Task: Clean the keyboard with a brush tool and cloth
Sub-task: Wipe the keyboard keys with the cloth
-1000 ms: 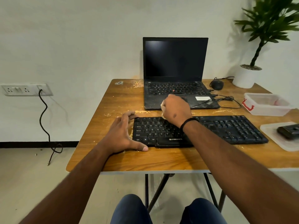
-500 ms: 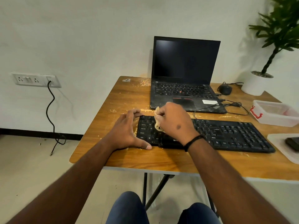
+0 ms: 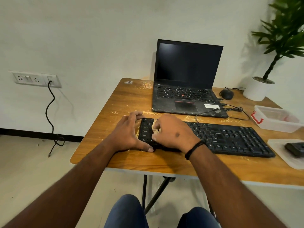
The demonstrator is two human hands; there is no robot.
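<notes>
Head view: your wooden table point(image 3: 128, 160) is crumb-strewn; your left hand point(image 3: 127, 134) lies relaxed at the keyboard's point(image 3: 230, 139) nine o'clock end, your right hand point(image 3: 171, 130) grasping a cloth point(image 3: 154, 127).

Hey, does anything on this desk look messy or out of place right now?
Yes. Pale crumb-like debris is scattered over the wooden table, thickest behind the keyboard and in front of the dusty laptop.

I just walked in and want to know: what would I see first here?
Two hands on the left end of a black keyboard: the left hand braces its edge, the right hand holds a pale cloth on the keys. Behind stands an open laptop with a dark screen, and crumbs dot the wooden table.
</notes>
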